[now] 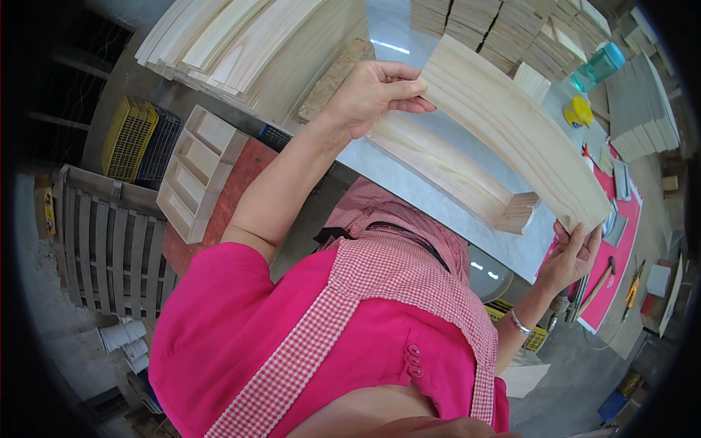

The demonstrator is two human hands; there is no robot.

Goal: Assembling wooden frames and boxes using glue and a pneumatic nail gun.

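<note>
we hold a long pale wooden board [515, 124] tilted above the bench [500, 252], one end in each hand. the fingers of our left hand [376, 93] pinch its left end, thumb on the face turned toward us; those of our right hand [573, 255] grip its lower right corner. beneath it, on the bench, we see another pale wooden piece [445, 164] with a raised block at its right end. stacked panels [252, 55] curve away at the upper left. to the right we find a teal bottle [599, 66], a yellow tub [577, 112] and a hammer [600, 283] on a pink sheet [603, 301].
</note>
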